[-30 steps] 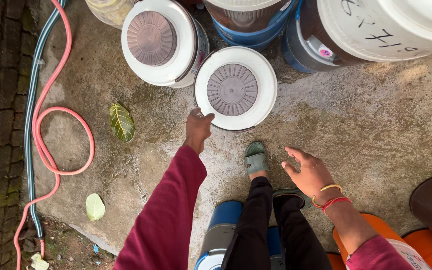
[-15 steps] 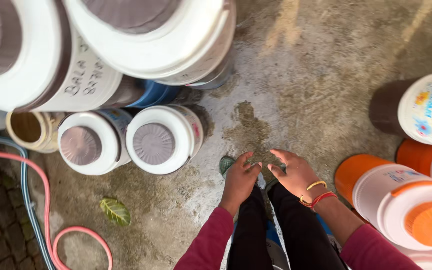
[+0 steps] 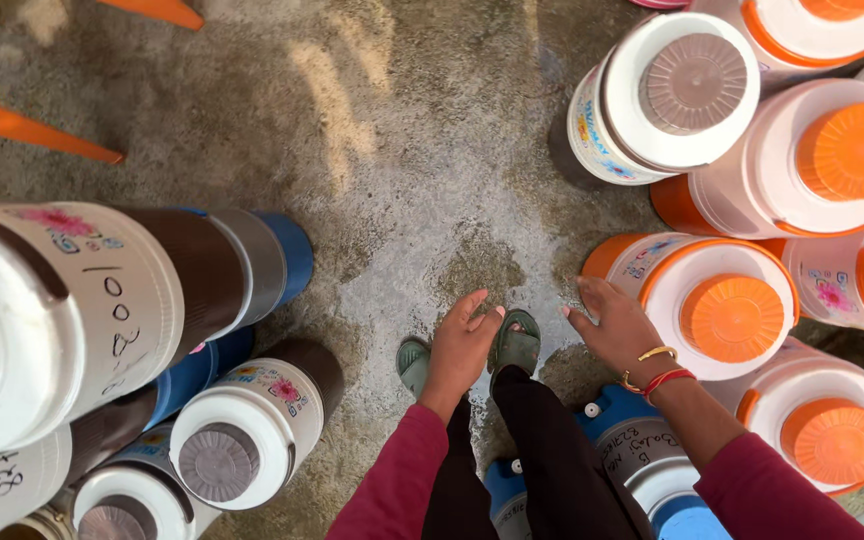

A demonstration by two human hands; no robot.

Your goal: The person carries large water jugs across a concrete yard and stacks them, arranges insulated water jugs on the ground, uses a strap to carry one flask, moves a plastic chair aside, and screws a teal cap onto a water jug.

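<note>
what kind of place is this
Likely an outdoor yard where drink coolers are kept: a rough, damp concrete floor, many insulated jugs with orange lids or brown lids, some stacked, with both hands empty.

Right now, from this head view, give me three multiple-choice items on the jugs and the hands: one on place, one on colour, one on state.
1. Where do the orange-capped jugs stand?
A. On the person's right
B. On the person's left
C. Behind the green sandals

2. What colour are the sleeves?
A. Yellow
B. Maroon
C. White

3. What state are the hands in?
A. Both gripping a jug
B. Left holds a hose
C. Both open, holding nothing

Answers:
1. A: the orange caps cluster at the right side of the picture, beside the right hand.
2. B: both forearms are covered in dark red cloth.
3. C: the left hand hangs with fingers spread over the concrete floor, and the right hand is spread next to a jug without grasping it.
</note>
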